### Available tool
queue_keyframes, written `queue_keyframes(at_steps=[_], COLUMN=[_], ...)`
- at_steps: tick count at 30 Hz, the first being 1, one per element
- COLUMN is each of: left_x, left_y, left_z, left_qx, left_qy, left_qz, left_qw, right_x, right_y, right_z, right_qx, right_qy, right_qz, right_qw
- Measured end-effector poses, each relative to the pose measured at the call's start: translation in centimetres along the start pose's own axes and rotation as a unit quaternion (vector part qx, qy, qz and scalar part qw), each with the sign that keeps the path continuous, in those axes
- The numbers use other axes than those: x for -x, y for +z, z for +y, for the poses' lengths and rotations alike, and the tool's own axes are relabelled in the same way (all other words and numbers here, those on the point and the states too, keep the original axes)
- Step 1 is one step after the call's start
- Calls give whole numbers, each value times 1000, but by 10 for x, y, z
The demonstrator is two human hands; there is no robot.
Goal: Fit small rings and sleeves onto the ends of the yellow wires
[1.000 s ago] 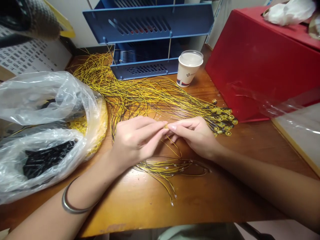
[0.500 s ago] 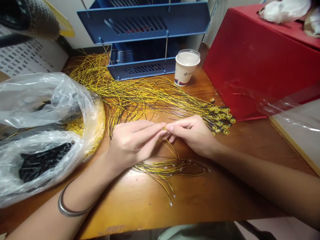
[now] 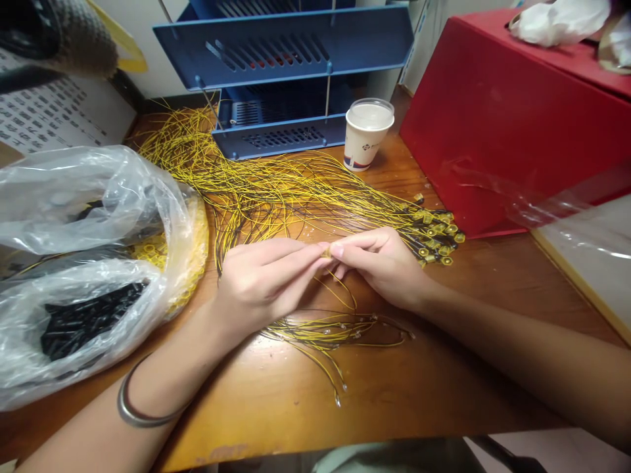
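Note:
My left hand [image 3: 269, 276] and my right hand [image 3: 379, 266] meet over the middle of the table. Between their fingertips they pinch a small yellow cap [image 3: 326, 252], mostly hidden by the fingers. A thin yellow wire [image 3: 351, 292] loops down below it. Under the hands lies a small bundle of yellow and black wires [image 3: 315, 334] with small clear tips. Behind the hands stretches a large bundle of yellow and black wires [image 3: 276, 187]. Its right end carries a cluster of yellow hexagonal caps [image 3: 436, 231], close beyond my right hand.
At the left, a clear plastic bag [image 3: 98, 279] holds black tubes [image 3: 91, 322], near small yellow pieces [image 3: 190, 279]. A blue tray rack [image 3: 290, 52] stands at the back, beside a paper cup [image 3: 367, 141]. A red box [image 3: 517, 131] fills the right rear, tissue [image 3: 562, 21] on top.
The fingertips have shifted slightly, and more of the yellow cap shows between them. The wire loop below hangs a little further right. The rest looks the same.

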State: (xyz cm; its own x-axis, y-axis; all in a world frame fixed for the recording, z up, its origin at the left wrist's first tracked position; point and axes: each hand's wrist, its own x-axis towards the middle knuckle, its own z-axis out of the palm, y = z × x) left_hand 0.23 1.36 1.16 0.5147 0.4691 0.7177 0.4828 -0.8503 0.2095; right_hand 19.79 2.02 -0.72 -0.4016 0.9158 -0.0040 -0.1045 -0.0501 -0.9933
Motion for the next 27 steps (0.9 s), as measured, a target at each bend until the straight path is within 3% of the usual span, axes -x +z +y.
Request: queue_keyframes(at_steps=[6,14,20,27], left_x=[-1,-2,-4,-4], left_y=[-4,-2,0,0], left_z=[2,2,2,1], left_qx=[13,24,64,75], left_qy=[-2,-31,-57,-36], left_qz=[11,29,17,-1], left_qw=[1000,999,996,997], right_x=[1,2,2,1], right_y=[0,3,4,3], right_z=[4,-2,-6,-4], right_qx=[-90,-93,-86,-105], right_qy=[14,57,53,44], right_qz=[-32,-34,-32,-35], right_qw=[995,993,994,993])
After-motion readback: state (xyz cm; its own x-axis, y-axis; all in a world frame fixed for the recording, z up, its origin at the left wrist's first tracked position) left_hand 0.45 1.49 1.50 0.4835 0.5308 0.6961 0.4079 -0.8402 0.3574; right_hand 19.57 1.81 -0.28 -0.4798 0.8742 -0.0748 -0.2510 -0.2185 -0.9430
